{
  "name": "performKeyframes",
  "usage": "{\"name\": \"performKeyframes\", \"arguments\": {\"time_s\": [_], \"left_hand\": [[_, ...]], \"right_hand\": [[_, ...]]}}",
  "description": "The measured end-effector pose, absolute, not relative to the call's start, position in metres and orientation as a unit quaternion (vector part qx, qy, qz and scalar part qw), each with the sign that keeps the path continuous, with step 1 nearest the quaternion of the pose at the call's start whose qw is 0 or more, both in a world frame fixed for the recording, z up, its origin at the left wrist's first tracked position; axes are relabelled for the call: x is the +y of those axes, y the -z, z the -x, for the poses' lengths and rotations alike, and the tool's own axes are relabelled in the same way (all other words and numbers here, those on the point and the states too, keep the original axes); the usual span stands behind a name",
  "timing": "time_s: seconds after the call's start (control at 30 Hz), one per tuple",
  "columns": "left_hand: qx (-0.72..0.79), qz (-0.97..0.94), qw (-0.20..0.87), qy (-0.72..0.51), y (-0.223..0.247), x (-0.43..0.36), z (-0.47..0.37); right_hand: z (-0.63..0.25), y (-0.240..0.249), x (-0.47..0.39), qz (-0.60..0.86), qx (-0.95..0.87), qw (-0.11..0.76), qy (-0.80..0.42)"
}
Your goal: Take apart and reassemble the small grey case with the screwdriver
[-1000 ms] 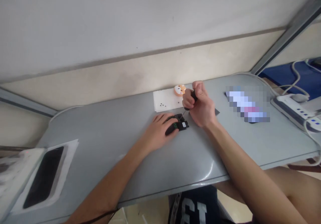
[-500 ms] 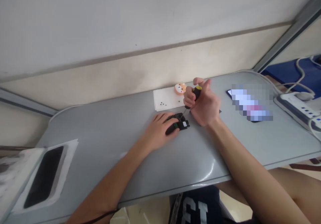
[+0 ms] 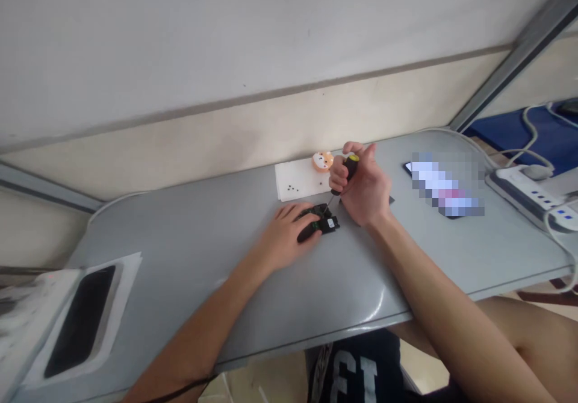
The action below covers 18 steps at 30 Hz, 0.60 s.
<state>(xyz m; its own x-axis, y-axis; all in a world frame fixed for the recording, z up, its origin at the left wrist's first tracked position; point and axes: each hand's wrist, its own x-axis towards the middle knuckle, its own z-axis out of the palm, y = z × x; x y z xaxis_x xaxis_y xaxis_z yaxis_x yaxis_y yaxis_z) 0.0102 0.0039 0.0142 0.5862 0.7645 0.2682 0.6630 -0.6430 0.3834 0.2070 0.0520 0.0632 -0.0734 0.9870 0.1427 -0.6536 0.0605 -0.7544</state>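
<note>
My left hand (image 3: 289, 234) lies over an opened black device (image 3: 329, 224), shaped like a computer mouse, and grips it against the table. Bits of green circuit board show beside the fingers, and a small white label sits on its right part. My right hand (image 3: 363, 183) is closed around the black and yellow handle of a screwdriver (image 3: 351, 165), with the thumb and index finger partly raised. Its thin shaft slants down to the left, and the tip reaches into the device. Exactly what the tip touches is too small to see.
Behind the device, white paper (image 3: 295, 177) bears several tiny dark screws (image 3: 290, 187) and an orange-and-white animal-faced case (image 3: 322, 161). A lit phone (image 3: 442, 186) and power strip (image 3: 533, 195) are at right. A dark phone-like slab (image 3: 81, 321) lies at left. The wall borders the grey table (image 3: 189, 228).
The view has shifted slightly. Both hands keep nearly the same positions, with the screwdriver still reaching into the black device.
</note>
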Motion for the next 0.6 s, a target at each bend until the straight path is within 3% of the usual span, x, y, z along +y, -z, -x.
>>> {"name": "performKeyframes", "arguments": {"time_s": [0.4,0.6], "left_hand": [[0.407,-0.884,0.114,-0.200,-0.0139,0.0036,-0.0099],[0.408,-0.884,0.121,-0.194,-0.0153,0.0031,-0.0099]], "right_hand": [[-0.2097,-0.0587,0.0572,0.249,-0.375,0.602,-0.659],[-0.2074,-0.0592,0.0553,0.268,-0.354,0.626,-0.641]]}}
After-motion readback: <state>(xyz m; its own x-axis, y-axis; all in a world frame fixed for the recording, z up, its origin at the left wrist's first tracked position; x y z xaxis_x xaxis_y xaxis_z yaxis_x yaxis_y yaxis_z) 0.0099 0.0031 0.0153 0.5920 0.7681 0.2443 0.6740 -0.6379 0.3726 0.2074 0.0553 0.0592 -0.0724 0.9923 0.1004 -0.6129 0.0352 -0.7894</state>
